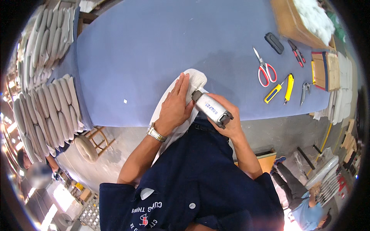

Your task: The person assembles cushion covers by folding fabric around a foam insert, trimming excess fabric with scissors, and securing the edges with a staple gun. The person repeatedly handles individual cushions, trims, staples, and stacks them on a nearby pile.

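Note:
A pale grey padded cushion (198, 78) lies at the near edge of the blue table, slanting down toward my body. Flat on top of it rests my left hand (175, 102), fingers stretched out and close together, with a metal watch on the wrist. Wrapped in my right hand (227, 106) is a silver pneumatic staple gun (210, 109). Its dark nose points up and left, touching or very near the cushion's edge beside my left fingers. My right fingers are partly hidden behind the tool's body.
On the blue table (154, 46) at right lie red-handled scissors (265, 73), a yellow screwdriver (273, 94), a yellow utility knife (289, 86), pliers (296, 53) and a black case (274, 42). A box (291, 23) holds white stuffing. Cushion stacks (48, 111) stand left, near a stool (86, 148). Other people work behind.

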Motion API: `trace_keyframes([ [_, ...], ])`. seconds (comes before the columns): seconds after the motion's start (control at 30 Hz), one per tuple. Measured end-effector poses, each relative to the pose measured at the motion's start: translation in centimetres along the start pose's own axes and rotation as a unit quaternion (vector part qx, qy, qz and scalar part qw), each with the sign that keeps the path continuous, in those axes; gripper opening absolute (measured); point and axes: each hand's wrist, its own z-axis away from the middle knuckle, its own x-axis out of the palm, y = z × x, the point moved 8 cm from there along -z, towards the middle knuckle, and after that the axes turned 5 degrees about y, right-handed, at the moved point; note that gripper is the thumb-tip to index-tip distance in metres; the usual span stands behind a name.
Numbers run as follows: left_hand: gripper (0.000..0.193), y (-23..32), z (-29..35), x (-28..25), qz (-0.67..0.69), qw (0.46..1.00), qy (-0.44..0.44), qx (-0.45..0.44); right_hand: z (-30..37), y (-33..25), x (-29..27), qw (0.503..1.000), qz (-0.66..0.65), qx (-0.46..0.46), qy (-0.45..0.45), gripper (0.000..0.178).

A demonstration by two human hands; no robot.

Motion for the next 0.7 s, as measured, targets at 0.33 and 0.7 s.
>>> trace_keyframes([
  [0.33,0.080,0.4,-0.6,0.5,-0.013,0.990,0.007,0.139,2.9,0.8,-1.2,0.992,-0.043,-0.004,0.120,0.060],
  [0.7,0.064,1.2,0.3,-0.1,-0.065,0.990,0.070,0.106,1.4,0.9,-0.6,0.995,-0.041,0.012,0.092,0.058],
])
